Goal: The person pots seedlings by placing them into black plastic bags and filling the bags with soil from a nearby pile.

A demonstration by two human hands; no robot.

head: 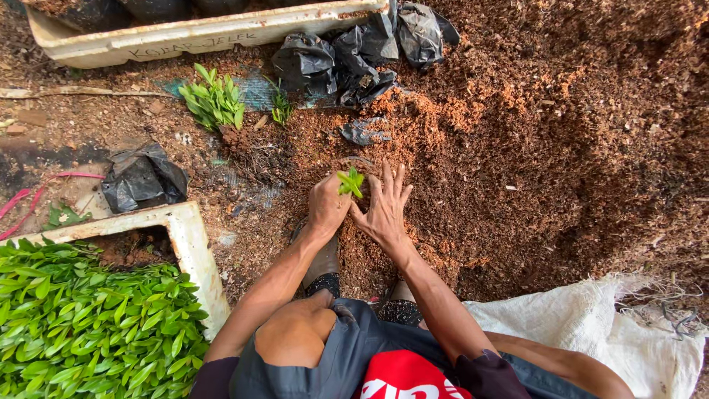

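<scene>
Low over a heap of reddish-brown coconut husk (517, 148), both hands meet around a small green seedling (351, 182). The left hand (327, 203) is curled beside the seedling's stem, its grip closed against the little plant and the husk at its base, though whether the fingers actually pinch the stem cannot be told from here. The right hand (384, 207) lies flat with its fingers spread wide, its grip apart, palm pressed on the husk just beside the seedling. A dark rim curves round the far side of the seedling, half buried in husk; it may be a black planting bag, but that is unclear.

Beyond the hands, crumpled black plastic bags (347, 55) lie in a pile near a long white foam box (185, 37) at the top edge. A loose bunch of leafy seedlings (214, 100) lies on the ground to the left of those bags, and another crumpled black bag (142, 177) rests nearer the person's left side. At lower left a second white foam box (193, 251) is packed with green seedlings (88, 325). A white woven sack (591, 325) lies at lower right, close to the person's right arm. The person's bare knee (295, 332) shows below the hands.
</scene>
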